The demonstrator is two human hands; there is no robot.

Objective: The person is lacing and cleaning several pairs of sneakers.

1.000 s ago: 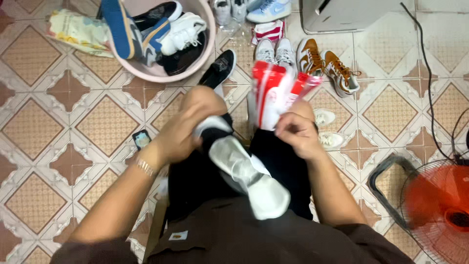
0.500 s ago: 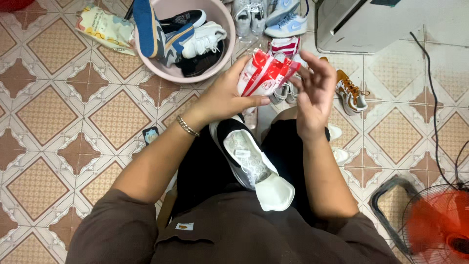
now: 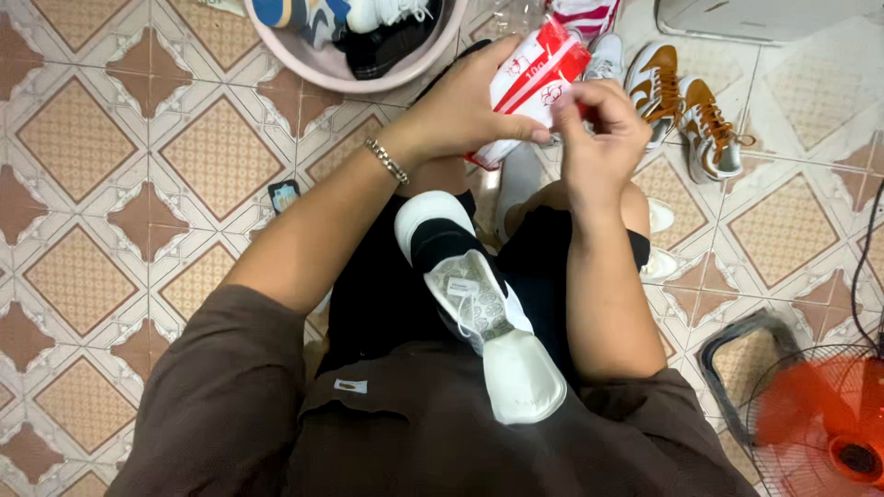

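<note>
My left hand [image 3: 460, 106] grips a red and white plastic packet [image 3: 529, 78], held up in front of me above my knees. My right hand [image 3: 599, 133] pinches the packet's right edge with thumb and fingers. A white and black sneaker [image 3: 474, 299] lies on my lap, toe towards my body, with neither hand on it. A metal bracelet [image 3: 387, 161] circles my left wrist.
A pink basin [image 3: 341, 64] holding several shoes stands on the patterned tile floor at the top. A brown and white pair of sneakers [image 3: 686, 106] lies to the right. An orange fan [image 3: 824, 419] stands at the lower right, and a small dark object [image 3: 284, 195] lies on the floor at the left.
Both hands left the sneaker on my lap and rose with the red and white packet. My right hand has now closed on the packet's edge. The view has tilted down slightly.
</note>
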